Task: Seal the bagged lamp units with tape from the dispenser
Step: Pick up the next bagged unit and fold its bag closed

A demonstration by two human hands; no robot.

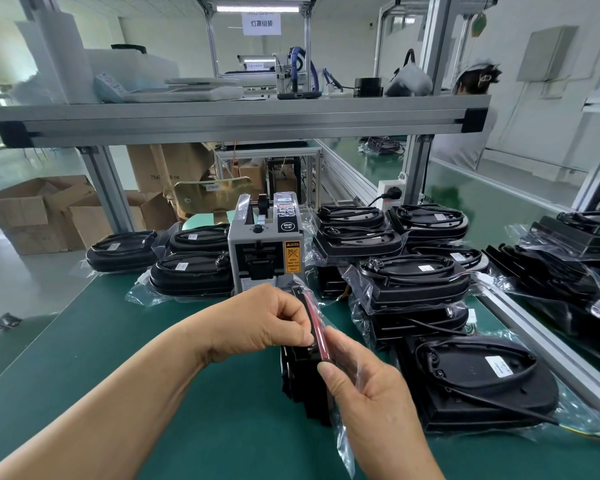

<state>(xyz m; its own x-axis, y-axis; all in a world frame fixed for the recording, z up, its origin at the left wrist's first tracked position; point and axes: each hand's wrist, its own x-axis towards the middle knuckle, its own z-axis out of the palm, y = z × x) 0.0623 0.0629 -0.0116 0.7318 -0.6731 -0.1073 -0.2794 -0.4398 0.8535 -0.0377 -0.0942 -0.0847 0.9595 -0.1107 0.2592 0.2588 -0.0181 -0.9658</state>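
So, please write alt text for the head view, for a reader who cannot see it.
The left hand and right hand pinch a bagged black lamp unit with a red strip, on edge on a green table before a grey tape dispenser.

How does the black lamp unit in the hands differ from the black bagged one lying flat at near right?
The held black lamp unit stands on edge, red lens up; the flat black lamp unit lies back-up, showing its white label. The left hand and right hand grip the held unit; the flat one is untouched. Both are in clear bags.
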